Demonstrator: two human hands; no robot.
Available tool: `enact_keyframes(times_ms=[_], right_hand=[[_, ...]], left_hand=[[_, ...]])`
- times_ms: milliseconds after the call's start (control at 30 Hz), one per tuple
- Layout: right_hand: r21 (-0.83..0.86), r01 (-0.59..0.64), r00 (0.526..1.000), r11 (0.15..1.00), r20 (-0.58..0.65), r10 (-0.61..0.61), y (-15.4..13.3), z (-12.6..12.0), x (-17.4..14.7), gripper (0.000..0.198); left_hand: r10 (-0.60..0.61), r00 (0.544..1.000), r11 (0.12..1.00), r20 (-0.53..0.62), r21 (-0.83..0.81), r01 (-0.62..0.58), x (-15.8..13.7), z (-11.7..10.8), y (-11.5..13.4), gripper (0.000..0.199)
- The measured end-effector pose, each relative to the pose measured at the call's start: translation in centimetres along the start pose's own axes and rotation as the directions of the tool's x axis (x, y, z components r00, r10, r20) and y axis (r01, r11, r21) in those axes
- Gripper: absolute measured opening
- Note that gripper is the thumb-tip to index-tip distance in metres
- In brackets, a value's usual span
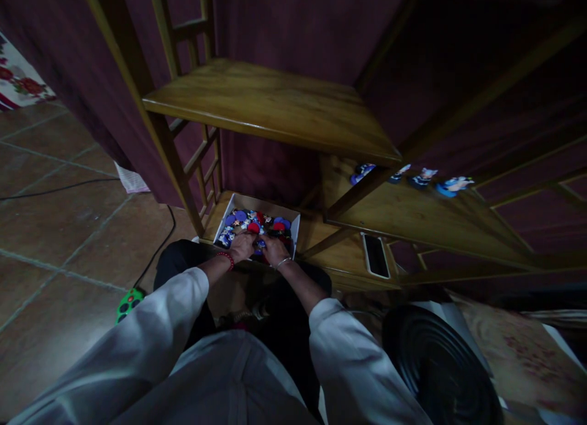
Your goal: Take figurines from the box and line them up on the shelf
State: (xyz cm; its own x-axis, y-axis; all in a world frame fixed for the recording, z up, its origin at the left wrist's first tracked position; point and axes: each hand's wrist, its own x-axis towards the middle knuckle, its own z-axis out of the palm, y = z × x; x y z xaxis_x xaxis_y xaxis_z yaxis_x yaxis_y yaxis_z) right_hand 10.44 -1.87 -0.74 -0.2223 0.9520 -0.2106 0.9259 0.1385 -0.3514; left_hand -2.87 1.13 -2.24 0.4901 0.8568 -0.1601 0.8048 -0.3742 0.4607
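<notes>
A shallow white box [297, 234] stands on the lowest wooden shelf, filled with several small figurines [238, 216] that have blue, purple and red round bases. My left hand [243, 246], with a red bead bracelet at the wrist, reaches over the box's front edge with its fingers bent inward. Beside it my right hand [275, 250], wearing a thin bangle, has its fingers curled toward the left. The fingertips meet around a small figurine [260, 244] with blue on it, low in the box. The fingers partly hide it.
A wooden shelf board [270, 101] juts out above the box. More figurines [454, 185] stand on the middle shelf at right. A white-rimmed dark tray or device [376, 255] lies on the low shelf. A round black ridged object [440, 358] and a green controller-like object [129, 303] flank me.
</notes>
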Motion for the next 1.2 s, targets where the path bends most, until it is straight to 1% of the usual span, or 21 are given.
enact_keyframes(times_ms=[133,233,333,467,600,767,933,1067,1200], right_hand=[[0.009,-0.007,0.999,1.0,-0.035,0.008,-0.1,-0.4,-0.1,0.032],[0.007,0.005,0.997,1.0,-0.071,-0.004,-0.2,-0.5,-0.1,0.029],[0.002,-0.014,0.997,1.0,-0.078,0.014,-0.4,-0.5,-0.1,0.03],[0.01,-0.044,0.994,0.999,-0.102,0.045,-0.6,-0.5,-0.1,0.032],[0.094,-0.024,0.987,0.995,-0.156,0.038,-0.7,-0.4,-0.3,0.033],[0.185,0.006,0.978,0.983,-0.206,0.032,-1.0,-0.6,-0.5,0.037],[0.228,0.012,0.972,0.974,-0.23,0.042,-1.1,-0.4,-0.8,0.043],[0.271,-0.026,0.972,0.962,-0.22,0.088,-0.9,-0.1,-0.9,0.044],[0.274,-0.067,0.963,0.959,-0.232,0.133,-0.7,0.1,-0.9,0.042]], left_hand=[[0.017,1.0,0.999,-0.024,-0.034,-0.018,0.1,0.1,-0.3,0.023],[0.025,0.998,0.996,-0.05,-0.081,-0.029,0.1,0.3,-0.7,0.024],[0.017,0.998,0.989,-0.059,-0.143,-0.026,0.2,0.6,-1.0,0.023],[-0.036,0.997,0.968,-0.072,-0.25,0.017,0.2,0.8,-1.0,0.023],[-0.104,0.992,0.942,-0.069,-0.326,0.076,0.0,0.5,-0.7,0.021],[-0.139,0.986,0.933,-0.096,-0.347,0.098,-0.4,0.0,-0.1,0.019],[-0.148,0.983,0.923,-0.112,-0.372,0.096,-0.9,-0.3,0.2,0.018],[-0.14,0.982,0.918,-0.125,-0.387,0.081,-0.9,-0.3,0.1,0.014],[-0.108,0.986,0.909,-0.124,-0.415,0.048,-0.7,-0.2,0.0,0.014]])
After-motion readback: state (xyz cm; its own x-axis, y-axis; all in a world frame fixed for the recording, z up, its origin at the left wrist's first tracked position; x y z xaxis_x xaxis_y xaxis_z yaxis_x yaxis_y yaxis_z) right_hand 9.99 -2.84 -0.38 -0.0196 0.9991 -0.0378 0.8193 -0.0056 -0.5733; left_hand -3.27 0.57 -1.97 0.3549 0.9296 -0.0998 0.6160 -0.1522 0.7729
